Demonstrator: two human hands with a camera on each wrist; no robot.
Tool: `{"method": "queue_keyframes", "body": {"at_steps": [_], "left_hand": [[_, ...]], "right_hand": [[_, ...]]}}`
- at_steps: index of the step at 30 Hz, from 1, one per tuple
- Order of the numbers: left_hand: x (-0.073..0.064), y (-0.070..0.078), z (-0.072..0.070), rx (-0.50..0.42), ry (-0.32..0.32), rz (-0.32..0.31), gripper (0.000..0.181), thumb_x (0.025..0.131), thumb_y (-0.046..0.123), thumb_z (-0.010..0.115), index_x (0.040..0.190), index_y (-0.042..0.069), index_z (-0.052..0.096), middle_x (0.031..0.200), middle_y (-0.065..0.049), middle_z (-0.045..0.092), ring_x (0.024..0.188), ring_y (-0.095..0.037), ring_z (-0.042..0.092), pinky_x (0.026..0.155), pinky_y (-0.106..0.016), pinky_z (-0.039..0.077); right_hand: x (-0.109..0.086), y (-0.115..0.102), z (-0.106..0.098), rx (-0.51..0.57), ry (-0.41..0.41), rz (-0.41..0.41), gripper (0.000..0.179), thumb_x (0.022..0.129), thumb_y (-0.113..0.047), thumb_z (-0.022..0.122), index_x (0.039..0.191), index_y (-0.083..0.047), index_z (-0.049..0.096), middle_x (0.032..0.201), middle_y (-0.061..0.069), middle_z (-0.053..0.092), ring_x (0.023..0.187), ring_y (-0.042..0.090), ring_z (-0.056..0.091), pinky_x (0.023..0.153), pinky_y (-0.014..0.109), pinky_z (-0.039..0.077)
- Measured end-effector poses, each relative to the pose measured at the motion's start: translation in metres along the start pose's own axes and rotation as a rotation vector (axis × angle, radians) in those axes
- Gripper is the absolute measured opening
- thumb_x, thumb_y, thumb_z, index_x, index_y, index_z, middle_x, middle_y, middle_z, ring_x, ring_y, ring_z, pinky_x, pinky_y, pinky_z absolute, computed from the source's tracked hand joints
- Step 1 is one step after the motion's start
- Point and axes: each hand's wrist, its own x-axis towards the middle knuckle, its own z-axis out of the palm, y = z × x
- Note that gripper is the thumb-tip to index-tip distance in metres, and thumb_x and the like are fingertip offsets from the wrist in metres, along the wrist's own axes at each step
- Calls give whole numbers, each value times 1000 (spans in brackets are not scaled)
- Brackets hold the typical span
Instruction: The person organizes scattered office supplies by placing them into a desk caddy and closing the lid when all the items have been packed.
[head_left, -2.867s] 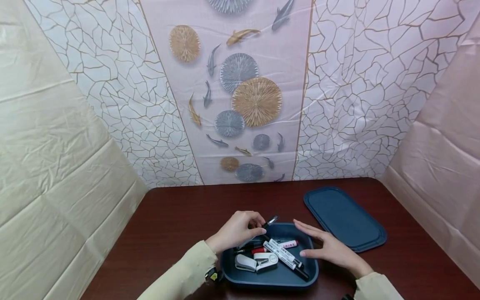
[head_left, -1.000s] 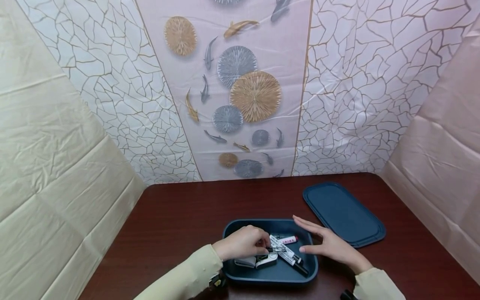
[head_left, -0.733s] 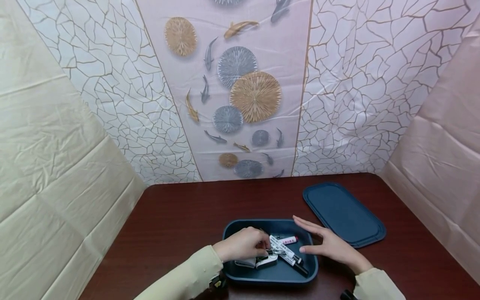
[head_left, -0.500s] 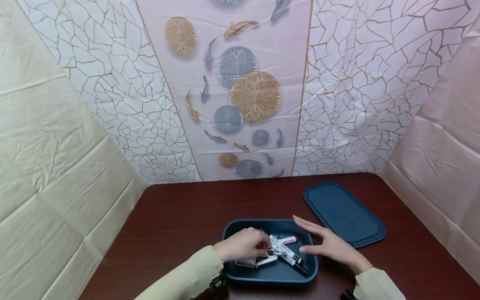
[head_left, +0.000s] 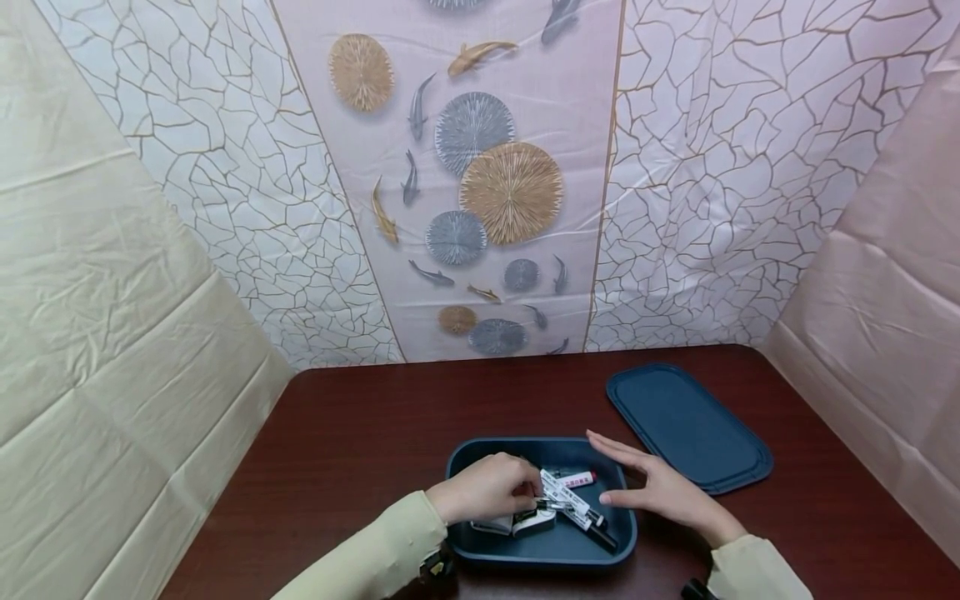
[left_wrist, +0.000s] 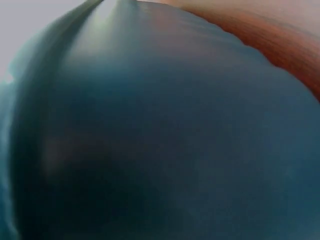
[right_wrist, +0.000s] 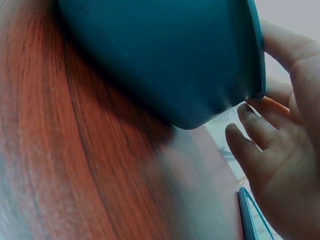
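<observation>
In the head view, a dark blue box (head_left: 540,560) holds markers and a white stapler. My left hand (head_left: 487,486) is down inside it and pinches a slim pen (head_left: 553,504), whose black and silver end sticks out over two white markers (head_left: 564,496). Partly under that hand lies the white stapler (head_left: 534,522). A marker with a red cap (head_left: 577,480) lies behind. With fingers fairly straight, my right hand (head_left: 660,492) rests at the box's right rim, thumb over the edge. The left wrist view holds only the box's outer wall (left_wrist: 175,125), blurred.
A dark blue lid (head_left: 690,427) lies flat on the brown table (head_left: 375,425), behind and to the right of the box. Patterned cloth (head_left: 495,250) hangs at the table's back edge, and plain cloth (head_left: 150,375) stands along both sides.
Since the earliest frame my left hand has moved from the box's back edge down among its contents, bringing the pen over the white markers. Over the last second both hands stay nearly still.
</observation>
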Motion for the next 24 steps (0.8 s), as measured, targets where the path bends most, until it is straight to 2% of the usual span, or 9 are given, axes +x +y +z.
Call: {"method": "queue_keyframes", "body": {"at_steps": [3, 5, 10, 14, 19, 24], "left_hand": [[2, 2, -3, -33, 10, -7, 9, 97, 16, 70, 104, 16, 75, 88, 13, 65, 70, 4, 52, 64, -13, 44], [3, 4, -6, -52, 20, -8, 10, 97, 16, 70, 105, 15, 75, 90, 12, 67, 71, 6, 54, 65, -13, 46], [7, 10, -16, -75, 53, 7, 13, 98, 14, 68, 109, 13, 75, 99, 8, 71, 73, 8, 56, 66, -12, 47], [6, 15, -27, -89, 68, -3, 15, 98, 13, 67, 111, 13, 75, 104, 4, 73, 74, 8, 58, 65, -12, 48], [4, 17, -43, -80, 90, -31, 13, 98, 16, 68, 110, 16, 74, 104, 6, 72, 73, 6, 57, 64, -14, 47], [8, 19, -56, -102, 151, -11, 14, 100, 22, 67, 111, 16, 73, 101, 9, 71, 77, 5, 59, 66, -15, 48]], "right_hand": [[-1, 0, -1, 17, 0, 1, 79, 92, -26, 76, 159, -21, 34, 165, 8, 26, 147, 37, 23, 108, 64, 33], [-1, -1, -2, 20, -6, 5, 79, 92, -26, 76, 159, -20, 34, 165, 9, 26, 147, 39, 22, 108, 67, 32], [-3, -2, -5, 6, -6, 3, 80, 91, -26, 77, 159, -18, 35, 164, 10, 26, 147, 39, 22, 107, 67, 33], [-1, -4, -4, -7, -11, -7, 79, 91, -27, 77, 159, -21, 35, 164, 9, 27, 147, 39, 24, 106, 66, 34], [1, -5, 0, -6, -31, -13, 78, 93, -28, 74, 159, -20, 33, 165, 9, 25, 148, 41, 24, 106, 66, 35], [-1, -8, -4, -18, -24, -25, 73, 95, -27, 72, 158, -24, 36, 164, 9, 28, 146, 39, 27, 105, 63, 38]]}}
